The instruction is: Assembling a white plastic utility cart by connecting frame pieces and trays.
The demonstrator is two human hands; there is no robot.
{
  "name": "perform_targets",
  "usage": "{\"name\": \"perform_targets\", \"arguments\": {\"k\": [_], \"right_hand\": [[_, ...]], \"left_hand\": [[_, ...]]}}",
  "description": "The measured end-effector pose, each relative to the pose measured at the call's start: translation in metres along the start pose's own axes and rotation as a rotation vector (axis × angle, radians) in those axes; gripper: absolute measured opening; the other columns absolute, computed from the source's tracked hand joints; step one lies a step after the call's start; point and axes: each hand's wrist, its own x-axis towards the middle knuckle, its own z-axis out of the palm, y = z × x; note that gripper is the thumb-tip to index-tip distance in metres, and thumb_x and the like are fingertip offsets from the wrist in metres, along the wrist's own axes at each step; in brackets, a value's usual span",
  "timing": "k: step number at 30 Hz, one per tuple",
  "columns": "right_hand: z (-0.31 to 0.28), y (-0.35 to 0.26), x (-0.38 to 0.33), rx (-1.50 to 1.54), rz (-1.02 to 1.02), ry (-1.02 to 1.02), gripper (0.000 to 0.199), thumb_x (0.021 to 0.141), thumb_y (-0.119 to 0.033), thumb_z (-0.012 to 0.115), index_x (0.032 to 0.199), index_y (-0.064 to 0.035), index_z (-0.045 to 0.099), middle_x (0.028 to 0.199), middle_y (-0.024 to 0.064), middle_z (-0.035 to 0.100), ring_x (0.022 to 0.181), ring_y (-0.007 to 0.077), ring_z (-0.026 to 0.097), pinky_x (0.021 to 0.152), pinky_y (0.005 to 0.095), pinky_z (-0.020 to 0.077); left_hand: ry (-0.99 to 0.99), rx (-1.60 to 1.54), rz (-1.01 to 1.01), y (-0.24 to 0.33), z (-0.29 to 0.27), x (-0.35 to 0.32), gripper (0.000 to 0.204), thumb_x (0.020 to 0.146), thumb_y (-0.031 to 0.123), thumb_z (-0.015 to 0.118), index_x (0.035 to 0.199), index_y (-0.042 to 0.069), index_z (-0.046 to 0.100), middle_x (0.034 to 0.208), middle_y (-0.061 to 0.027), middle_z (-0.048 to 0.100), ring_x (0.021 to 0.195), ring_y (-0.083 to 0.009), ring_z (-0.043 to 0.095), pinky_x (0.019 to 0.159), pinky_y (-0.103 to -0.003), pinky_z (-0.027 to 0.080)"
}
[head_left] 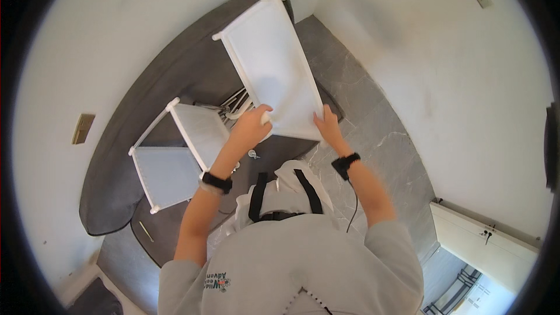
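A long white panel (271,64), white sheet stretched on a tube frame with corner connectors, is held up at a tilt in front of me. My left hand (251,128) is closed around its near left corner. Its right edge, close to the near right corner, is gripped by my right hand (330,129). To the left, a second white framed piece (163,175) stands on the grey sofa, two panels joined at an angle by tubes. Behind my left hand lies a bundle of loose tubes (236,102). A small white fitting (252,154) rests on the seat beside my left wrist.
The dark grey sofa (116,157) curves along the left wall, and a thin yellowish stick (146,231) lies on its seat. Grey marble-look floor (373,122) runs to the right wall. A white door (484,242) with keys in its lock is at the lower right.
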Motion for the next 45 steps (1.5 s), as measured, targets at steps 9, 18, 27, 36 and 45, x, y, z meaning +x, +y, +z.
{"name": "perform_targets", "arguments": {"k": [9,18,27,36,45], "right_hand": [[0.027,0.104,-0.089,0.072,0.437,0.073,0.025,0.075,-0.013,0.060,0.093,0.0016,0.052,0.078,0.0177,0.058,0.069,0.0262,0.057,0.062,0.0384,0.0430],[0.180,0.170,-0.100,0.646,0.692,0.109,0.033,0.077,-0.013,0.061,0.104,0.0034,0.051,0.089,0.0112,0.060,0.080,0.0187,0.057,0.073,0.0332,0.0465],[0.244,0.233,-0.167,0.326,0.681,-0.284,0.047,0.076,-0.025,0.062,0.106,0.0070,0.046,0.094,0.0278,0.058,0.092,0.0397,0.057,0.076,0.0414,0.0464],[0.078,0.258,-0.322,-0.016,0.860,0.011,0.027,0.073,-0.027,0.066,0.072,-0.0011,0.062,0.058,0.0101,0.058,0.052,0.0186,0.057,0.047,0.0329,0.0443],[-0.183,0.328,-0.493,0.559,1.028,0.521,0.014,0.072,-0.003,0.055,0.084,0.0013,0.062,0.069,0.0085,0.063,0.055,0.0178,0.059,0.048,0.0293,0.0464]], "left_hand": [[0.506,0.183,0.137,-0.008,0.050,-0.031,0.027,0.070,0.004,0.061,0.096,0.003,0.054,0.085,-0.0147,0.058,0.080,-0.0335,0.055,0.070,-0.042,0.043],[0.290,0.478,0.306,-0.136,0.170,0.020,0.021,0.071,0.008,0.065,0.089,0.006,0.053,0.079,-0.0095,0.056,0.077,-0.0280,0.053,0.067,-0.037,0.040],[-0.293,0.724,0.112,-0.254,0.281,-0.011,0.026,0.075,0.009,0.060,0.100,0.005,0.053,0.105,-0.0133,0.049,0.101,-0.0292,0.047,0.087,-0.041,0.037],[-0.517,0.327,0.131,-0.239,0.232,-0.025,0.020,0.073,0.003,0.053,0.093,0.003,0.057,0.100,-0.0222,0.053,0.088,-0.0380,0.054,0.080,-0.040,0.044],[-0.335,0.766,-0.020,-0.154,0.130,0.090,0.016,0.074,0.002,0.053,0.086,0.006,0.063,0.081,-0.0137,0.063,0.070,-0.0254,0.060,0.064,-0.035,0.049]]}}
